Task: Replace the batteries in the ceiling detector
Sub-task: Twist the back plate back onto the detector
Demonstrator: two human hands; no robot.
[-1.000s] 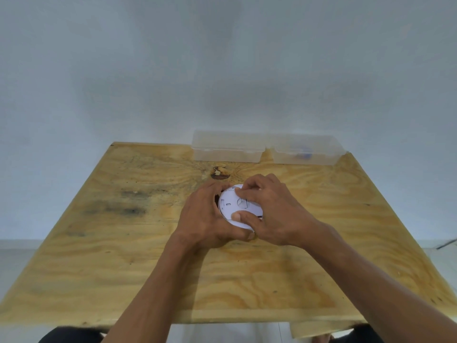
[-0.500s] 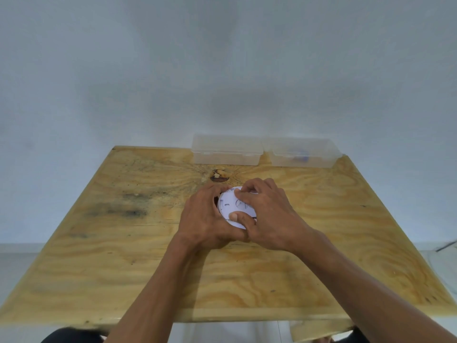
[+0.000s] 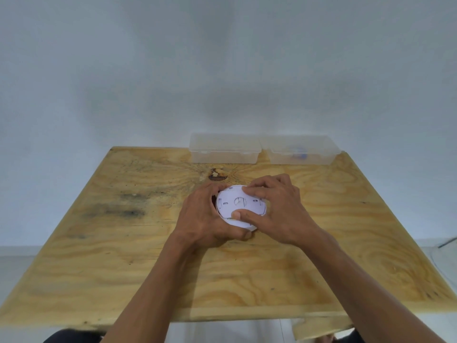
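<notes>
A round white ceiling detector (image 3: 238,204) sits at the middle of the plywood table (image 3: 123,243), its flat back plate with small slots facing up. My left hand (image 3: 205,216) wraps around its left and near side, fingers curled on the rim. My right hand (image 3: 277,209) grips the back plate from the right, thumb pressed on the plate's near part and fingertips on its far edge. The detector's body is mostly hidden under my hands. No loose batteries are visible.
Two clear plastic boxes stand side by side at the table's far edge: a left box (image 3: 225,151) and a right box (image 3: 300,152) with something blue inside. A dark knot (image 3: 217,175) marks the wood just beyond the detector.
Both hands stay on the detector. More of the white plate shows between them than before; whether the plate itself has turned is unclear.
</notes>
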